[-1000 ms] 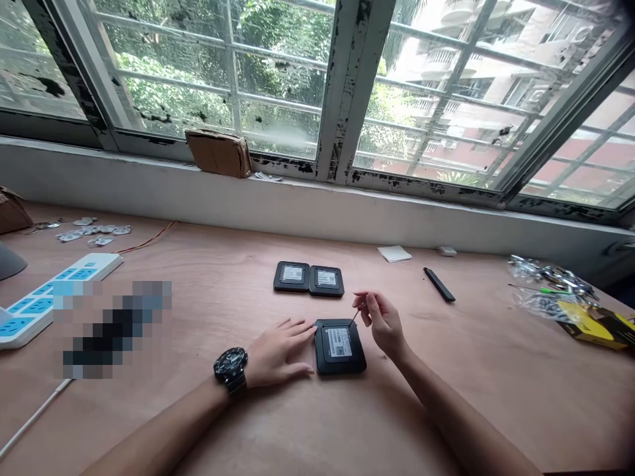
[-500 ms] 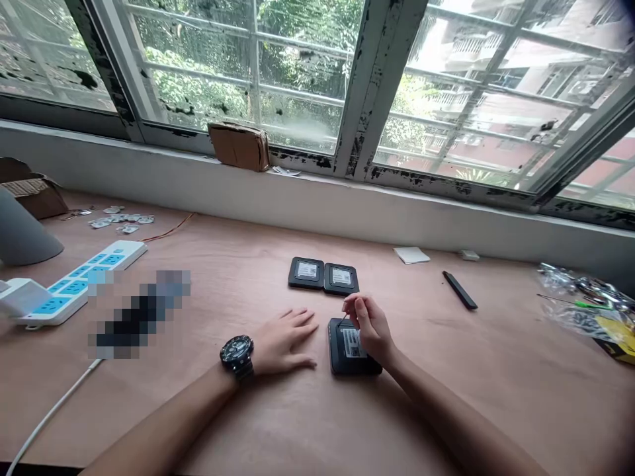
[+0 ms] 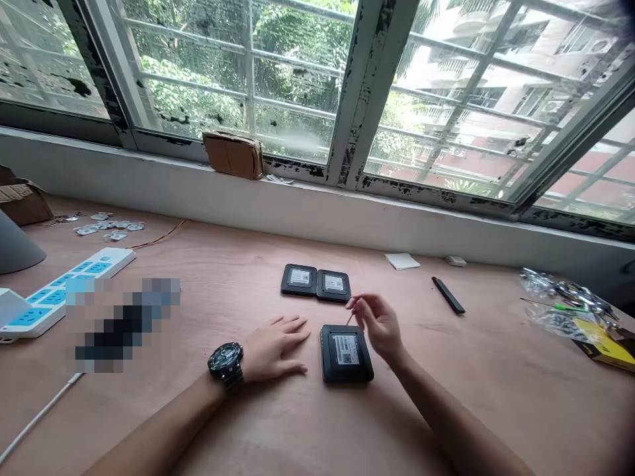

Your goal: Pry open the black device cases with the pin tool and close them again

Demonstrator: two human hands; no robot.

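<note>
A black square box (image 3: pixel 346 355) with a white printed label lies on the table in front of me. My right hand (image 3: pixel 380 327) is raised at its upper right edge, thumb and fingers closed on a thin metal pin-like tool (image 3: pixel 350 318). The tool slants down toward the box's far edge; whether its tip touches cannot be told. To the left of the box, my left hand (image 3: pixel 276 349) rests flat on the table with its fingers apart, holding nothing. Two similar black square boxes, a left one (image 3: pixel 299 279) and a right one (image 3: pixel 333 285), lie side by side farther back.
A black bar-shaped object (image 3: pixel 448 295) lies to the right, with plastic bags (image 3: pixel 563 320) beyond it. White paper (image 3: pixel 402 262) is near the wall. On the left are a power strip (image 3: pixel 64 291), a blurred-out object (image 3: pixel 126 327) and a white cable (image 3: pixel 42 416).
My right hand has lifted slightly away from the black box, uncovering its label. My left hand stays flat on the table. The whole view has shifted a little.
</note>
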